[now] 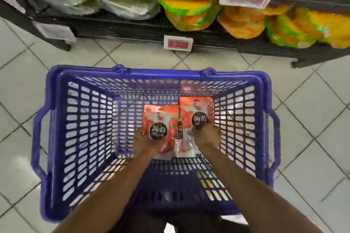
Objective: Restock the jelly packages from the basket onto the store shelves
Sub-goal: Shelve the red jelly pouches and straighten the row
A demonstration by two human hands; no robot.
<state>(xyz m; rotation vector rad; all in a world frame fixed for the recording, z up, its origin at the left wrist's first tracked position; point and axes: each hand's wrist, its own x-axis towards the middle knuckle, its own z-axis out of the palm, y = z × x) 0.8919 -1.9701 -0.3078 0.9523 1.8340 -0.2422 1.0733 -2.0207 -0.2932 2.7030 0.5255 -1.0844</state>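
Both hands are down inside the blue plastic lattice basket, which stands on the pale tiled floor just in front of the black store shelves. The left hand grips the near end of one glossy red-and-white jelly pouch. The right hand grips the near end of a second jelly pouch just beside it. The fingers of each hand curl under the pack and are mostly hidden, so I cannot tell how deep the hold goes. At least one more pouch lies flat on the basket bottom between the wrists.

These packs look light and limp, with slick film that could slide through a loose pinch. The filling probably shifts, so a hold across the full width of the end seam seems safer than a corner pinch. They should tolerate firm pressure but not crushing.

The basket walls are tall and steep, and the right hand sits close to the right wall. A straight lift above the rim looks necessary before any forward reach. The lower shelf ahead is crowded with yellow, orange and green bags and clear greenish bags. A small red price tag juts out from the shelf edge. No open slot for jelly shows here.
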